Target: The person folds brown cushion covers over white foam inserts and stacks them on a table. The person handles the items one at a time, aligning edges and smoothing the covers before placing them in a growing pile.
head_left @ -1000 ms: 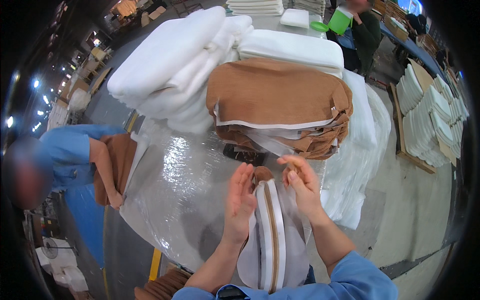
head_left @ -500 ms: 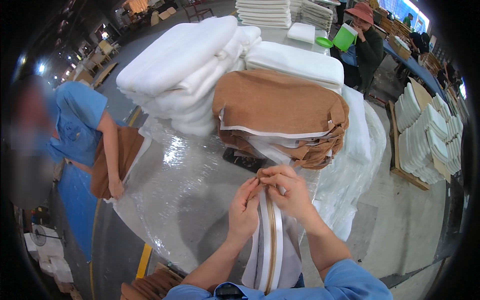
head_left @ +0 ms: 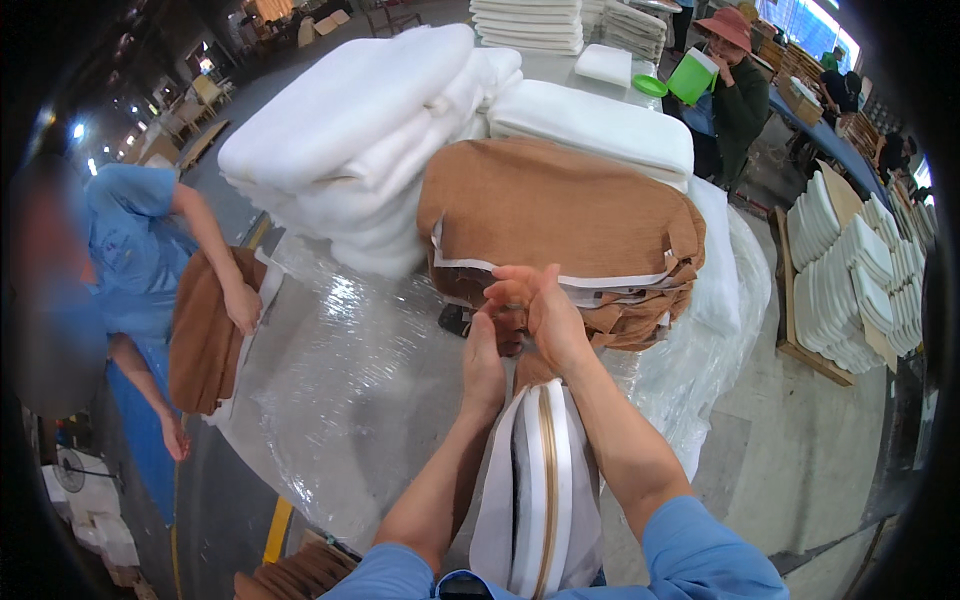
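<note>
A narrow zippered cushion cover (head_left: 580, 470) stands between my forearms, its pale grey-white underside up and a gold zipper (head_left: 547, 470) running along white tape. Its brown end lies just short of my hands. My left hand (head_left: 487, 360) is raised beyond that end, thumb up and fingers partly hidden in shadow, apparently stretched out. Close beside it, my right hand (head_left: 548, 315) has its fingers extended toward the left and holds nothing visible. Both hands are in front of a stack of brown fabric covers (head_left: 560, 205) with white edging.
Clear plastic sheeting covers the table (head_left: 340, 400). Thick white cushion pads (head_left: 350, 110) are piled behind. At left, a blue-sleeved co-worker handles a brown cover (head_left: 205, 335). A person in a red hat sits at the far right near a green container (head_left: 690, 78). White pads (head_left: 850, 275) fill a pallet at right.
My hands have let go of the cover's brown far end and moved up and forward, the right fingers opening out. The co-worker's hand has shifted on the brown cover at left.
</note>
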A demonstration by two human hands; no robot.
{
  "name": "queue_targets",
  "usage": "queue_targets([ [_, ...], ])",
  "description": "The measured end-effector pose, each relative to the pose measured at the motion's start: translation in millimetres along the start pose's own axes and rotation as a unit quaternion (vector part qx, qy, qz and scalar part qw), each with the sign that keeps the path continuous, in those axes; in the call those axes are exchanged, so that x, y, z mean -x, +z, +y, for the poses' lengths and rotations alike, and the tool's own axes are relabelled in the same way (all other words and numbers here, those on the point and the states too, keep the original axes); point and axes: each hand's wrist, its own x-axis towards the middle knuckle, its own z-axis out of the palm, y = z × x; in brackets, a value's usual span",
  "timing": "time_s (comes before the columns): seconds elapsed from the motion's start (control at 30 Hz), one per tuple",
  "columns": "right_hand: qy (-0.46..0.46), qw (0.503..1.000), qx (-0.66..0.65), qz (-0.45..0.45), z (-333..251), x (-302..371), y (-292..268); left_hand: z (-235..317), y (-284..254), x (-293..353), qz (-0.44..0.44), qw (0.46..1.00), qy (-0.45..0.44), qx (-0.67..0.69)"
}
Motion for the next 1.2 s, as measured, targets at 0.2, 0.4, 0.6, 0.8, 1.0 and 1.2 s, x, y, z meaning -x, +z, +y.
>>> queue_targets([
  [0.2, -0.085, 0.991, 0.088, 0.052, 22.2, 19.0, 6.1, -11.7, 15.1, -12.3, -0.065, 0.991, -0.039, 0.106],
  [0.4, -0.196, 0.957, 0.209, 0.052, 23.6, 36.6, 13.7, -14.1, 17.8, -16.3, -0.070, 0.996, -0.031, 0.051],
  [0.6, -0.176, 0.959, 0.215, 0.063, 13.6, 53.4, 19.6, 1.7, 27.9, -18.9, -0.096, 0.994, -0.055, 0.001],
  [0.8, -0.226, 0.935, 0.262, 0.076, 16.4, 54.7, 17.8, 17.3, 30.5, -27.9, -0.158, 0.964, -0.002, -0.213],
  [1.0, -0.244, 0.924, 0.293, 0.020, 20.9, 58.3, 3.2, 31.4, 28.0, -21.5, 0.005, 0.981, -0.194, -0.009],
  [1.2, -0.220, 0.947, 0.232, -0.035, 10.0, 92.0, -4.7, 31.1, -2.4, 52.5, -0.117, 0.976, -0.024, 0.183],
])
